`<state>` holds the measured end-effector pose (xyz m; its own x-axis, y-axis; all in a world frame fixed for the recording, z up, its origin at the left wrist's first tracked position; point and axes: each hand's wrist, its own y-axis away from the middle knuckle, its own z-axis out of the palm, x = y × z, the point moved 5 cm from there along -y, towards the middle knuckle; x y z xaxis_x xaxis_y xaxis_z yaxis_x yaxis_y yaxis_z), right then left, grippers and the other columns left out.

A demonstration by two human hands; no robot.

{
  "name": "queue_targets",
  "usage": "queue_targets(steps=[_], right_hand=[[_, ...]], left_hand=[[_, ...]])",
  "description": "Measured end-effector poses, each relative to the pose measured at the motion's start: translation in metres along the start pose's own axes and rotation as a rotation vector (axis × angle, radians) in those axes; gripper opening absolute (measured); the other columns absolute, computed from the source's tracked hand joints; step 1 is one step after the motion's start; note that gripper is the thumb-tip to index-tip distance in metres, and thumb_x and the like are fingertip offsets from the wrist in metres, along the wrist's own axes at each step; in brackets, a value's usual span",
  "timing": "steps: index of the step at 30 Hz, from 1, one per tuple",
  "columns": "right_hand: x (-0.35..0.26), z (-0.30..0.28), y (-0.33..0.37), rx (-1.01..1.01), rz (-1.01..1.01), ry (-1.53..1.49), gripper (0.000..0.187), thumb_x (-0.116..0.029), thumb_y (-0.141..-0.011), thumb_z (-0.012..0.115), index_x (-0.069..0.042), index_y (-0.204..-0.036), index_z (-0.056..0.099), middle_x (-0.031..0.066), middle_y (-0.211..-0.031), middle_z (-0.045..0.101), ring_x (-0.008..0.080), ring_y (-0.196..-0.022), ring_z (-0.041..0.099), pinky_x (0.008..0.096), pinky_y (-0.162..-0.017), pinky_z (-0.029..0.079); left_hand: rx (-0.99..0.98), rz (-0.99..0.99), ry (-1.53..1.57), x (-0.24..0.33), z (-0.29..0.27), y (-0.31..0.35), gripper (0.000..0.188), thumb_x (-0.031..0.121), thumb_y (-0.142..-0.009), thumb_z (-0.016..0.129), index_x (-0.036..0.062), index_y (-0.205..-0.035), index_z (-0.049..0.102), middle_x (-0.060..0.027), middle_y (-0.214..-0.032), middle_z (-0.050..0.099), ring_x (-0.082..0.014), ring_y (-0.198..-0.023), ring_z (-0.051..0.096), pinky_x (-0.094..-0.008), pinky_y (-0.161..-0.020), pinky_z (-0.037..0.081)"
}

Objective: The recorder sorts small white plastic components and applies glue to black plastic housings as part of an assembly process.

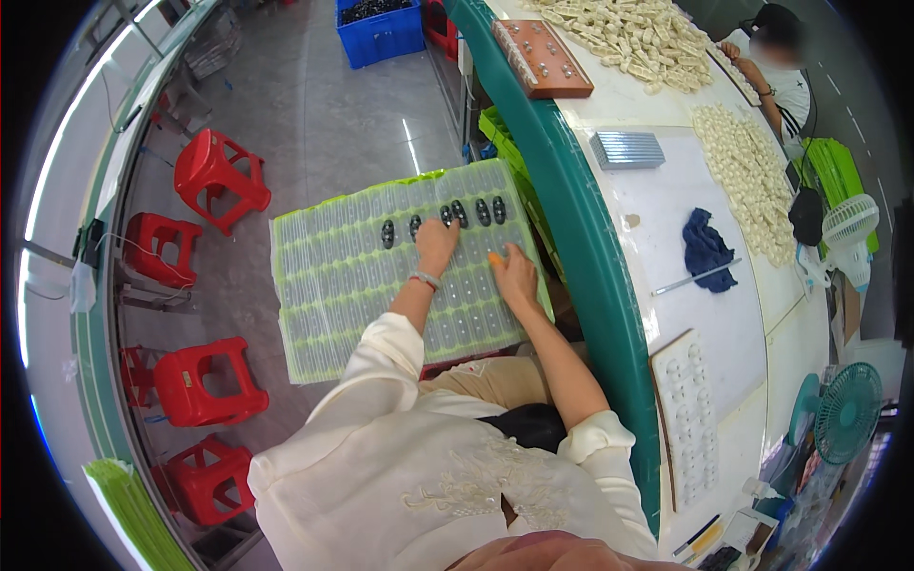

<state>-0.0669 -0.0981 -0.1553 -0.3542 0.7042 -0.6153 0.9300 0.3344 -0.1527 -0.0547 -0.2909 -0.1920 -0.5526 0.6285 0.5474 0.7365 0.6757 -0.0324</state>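
Observation:
A large clear plastic tray (352, 276) with rows of long pockets lies before me, yellow-green showing through and along its edge. Several glossy black oval pieces (387, 234) sit in its far rows. My left hand (437, 247), with a band at the wrist, reaches over the tray, its fingers bunched at the lower end of a black oval piece (446, 215). Those fingertips partly cover the piece. To the right, my right hand (516, 278) rests over the tray's right part, thumb and fingers apart and nothing between them. Orange covers one of its fingertips.
A green-edged worktable (609, 276) runs along my right, bearing heaps of cream-coloured parts (638, 43), a brown board (545, 59), a dark blue cloth (706, 249) and a white moulded tray (687, 419). Red stools (209, 381) stand left. Another person (788, 81) sits across the table.

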Motion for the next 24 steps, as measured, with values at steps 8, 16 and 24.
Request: queue_targets(steps=[8, 16, 24], right_hand=[[-0.035, 0.071, -0.051, -0.289, 0.216, -0.013, 0.038, -0.023, -0.079, 0.059, 0.0, -0.109, 0.053, 0.0228, -0.081, 0.062, 0.0372, -0.078, 0.06, 0.0444, -0.068, 0.047], [-0.027, 0.092, -0.058, -0.216, 0.193, 0.061, 0.033, -0.027, -0.079, 0.059, 0.0, -0.097, 0.059, 0.0223, -0.078, 0.062, 0.0366, -0.074, 0.061, 0.0436, -0.064, 0.048], [-0.016, 0.091, -0.048, 0.016, 0.244, -0.016, 0.032, -0.031, -0.075, 0.063, -0.003, -0.09, 0.061, 0.0141, -0.064, 0.063, 0.0329, -0.064, 0.062, 0.0401, -0.06, 0.048]], left_hand=[[-0.088, -0.074, 0.074, -0.011, 0.004, -0.001, 0.043, 0.038, -0.072, 0.062, -0.005, -0.067, 0.063, -0.0238, -0.066, 0.06, -0.0382, -0.065, 0.06, -0.0429, -0.062, 0.049], [-0.117, -0.087, 0.101, -0.012, -0.001, -0.001, 0.039, 0.036, -0.073, 0.061, -0.0027, -0.063, 0.062, -0.0234, -0.062, 0.058, -0.0382, -0.063, 0.06, -0.043, -0.06, 0.048], [-0.121, -0.05, 0.087, -0.005, -0.002, -0.005, 0.038, 0.035, -0.073, 0.061, -0.002, -0.063, 0.063, -0.0231, -0.063, 0.059, -0.038, -0.063, 0.06, -0.043, -0.06, 0.048]])
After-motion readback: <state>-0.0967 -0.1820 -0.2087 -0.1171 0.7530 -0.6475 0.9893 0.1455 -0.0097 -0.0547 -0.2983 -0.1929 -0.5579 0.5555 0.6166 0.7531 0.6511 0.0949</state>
